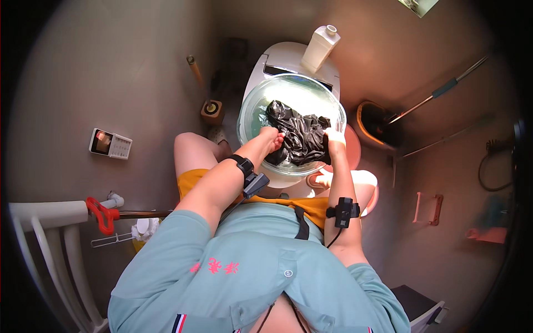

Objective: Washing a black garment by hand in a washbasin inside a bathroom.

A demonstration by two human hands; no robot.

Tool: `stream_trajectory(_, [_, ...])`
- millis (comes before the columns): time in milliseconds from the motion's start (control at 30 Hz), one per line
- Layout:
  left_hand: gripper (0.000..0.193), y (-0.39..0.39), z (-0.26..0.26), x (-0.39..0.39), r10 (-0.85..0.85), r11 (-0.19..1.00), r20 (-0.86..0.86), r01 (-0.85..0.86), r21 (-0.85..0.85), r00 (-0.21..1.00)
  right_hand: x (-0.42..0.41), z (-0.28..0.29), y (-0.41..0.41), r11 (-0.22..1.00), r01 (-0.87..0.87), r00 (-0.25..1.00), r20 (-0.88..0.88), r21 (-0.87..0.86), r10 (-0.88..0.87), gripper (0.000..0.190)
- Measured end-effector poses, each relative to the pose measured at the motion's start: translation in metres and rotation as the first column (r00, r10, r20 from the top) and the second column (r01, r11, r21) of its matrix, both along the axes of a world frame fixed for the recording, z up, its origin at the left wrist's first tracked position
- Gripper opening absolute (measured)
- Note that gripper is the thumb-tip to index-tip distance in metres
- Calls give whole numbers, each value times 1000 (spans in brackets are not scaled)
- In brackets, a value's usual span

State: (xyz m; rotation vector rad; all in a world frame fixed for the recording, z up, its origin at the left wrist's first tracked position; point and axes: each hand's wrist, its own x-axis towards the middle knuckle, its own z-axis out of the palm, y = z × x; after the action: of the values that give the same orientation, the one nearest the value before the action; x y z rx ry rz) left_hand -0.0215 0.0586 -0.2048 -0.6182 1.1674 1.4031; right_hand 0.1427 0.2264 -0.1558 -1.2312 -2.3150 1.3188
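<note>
A wet, glossy black cloth or garment (306,137) lies bunched in a clear round basin (250,112), which holds water and rests on the white toilet (275,54). At the cloth's left side, my left hand (272,139) is curled with its fingers closed on the material. My right hand (335,137), brightly lit, grips the cloth's right edge near the basin's rim; its fingertips are partly hidden. Both forearms wear black straps with small devices.
A white bottle (318,52) stands open on the toilet's back. To the left are a wooden-handled brush in a holder (212,111) and a wall-mounted remote (111,143). A pink basin (352,147) and a dustpan (370,125) with a long-handled tool are at right. A white rack (50,214) stands lower left.
</note>
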Motion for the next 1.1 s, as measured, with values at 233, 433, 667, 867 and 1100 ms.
stream_trajectory(233, [16,8,1,3,-91,987,-505,9,-163,858,-5,-8,-8,990,-132,986,111,37,128,45])
stream_trajectory(433, [12,10,-5,-3,-130,948,-153,168,269,980,-5,-14,-16,940,-191,977,34,-281,208,31])
stream_trajectory(667, [24,-7,53,6,-510,860,-842,104,-499,174,-2,35,-49,962,-89,977,212,257,33,36])
stream_trajectory(867, [32,-38,110,-7,-659,749,-702,-152,-644,-272,6,-7,-23,777,109,976,83,620,-203,24])
stream_trajectory(1100, [42,-58,122,-47,-210,977,-957,71,-200,200,8,35,-22,849,91,965,164,520,-203,23])
